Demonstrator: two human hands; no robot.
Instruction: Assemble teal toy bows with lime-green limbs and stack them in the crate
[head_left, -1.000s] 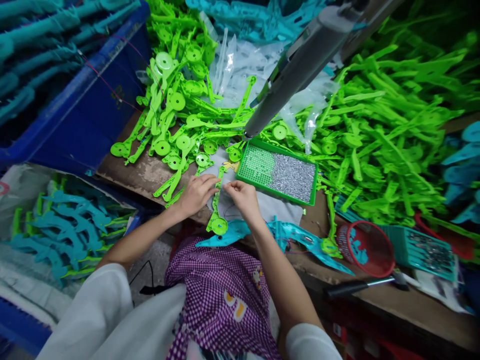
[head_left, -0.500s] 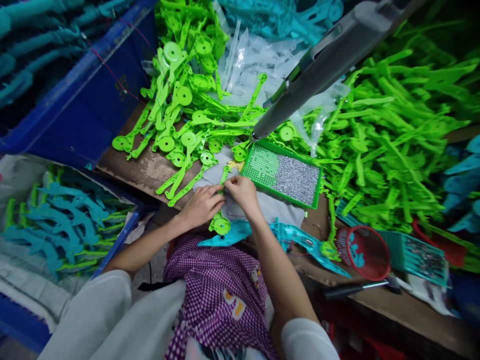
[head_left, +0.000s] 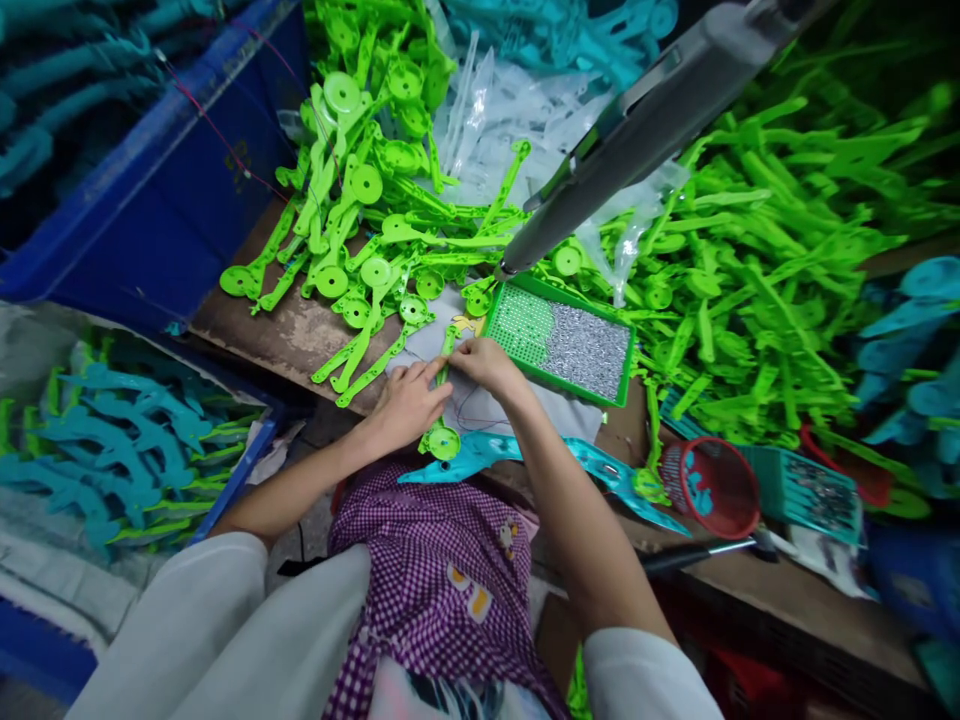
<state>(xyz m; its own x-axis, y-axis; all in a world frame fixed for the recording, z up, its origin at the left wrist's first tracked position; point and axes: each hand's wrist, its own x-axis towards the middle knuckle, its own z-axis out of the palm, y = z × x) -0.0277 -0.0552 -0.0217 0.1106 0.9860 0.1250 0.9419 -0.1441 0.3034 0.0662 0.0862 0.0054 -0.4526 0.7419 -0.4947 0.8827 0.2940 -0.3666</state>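
Observation:
My left hand (head_left: 409, 405) is closed on a long lime-green plastic part (head_left: 441, 441), whose round, cupped end points towards my apron. My right hand (head_left: 484, 364) is in a pinch at the part's middle, its fingertips close to my left fingers. Whatever sits between those right fingertips is too small to make out. Thin red wire (head_left: 480, 419) lies by the part on a grey cloth (head_left: 551, 408). Just below, a curved turquoise plastic piece (head_left: 484, 452) lies along the bench edge, partly behind my right forearm.
A green tray (head_left: 631, 375) of small metal screws or pins stands beyond my right hand. Lime-green parts (head_left: 367, 185) pile up behind it and to the right. A grey power screwdriver (head_left: 607, 150) hangs overhead. Right are a red basket (head_left: 720, 490) and a hammer (head_left: 705, 553); left, a blue crate (head_left: 157, 190).
The whole view has shifted slightly. Both hands stay at the green part, the right fingertips still at its middle. The turquoise piece shows a little more of its length.

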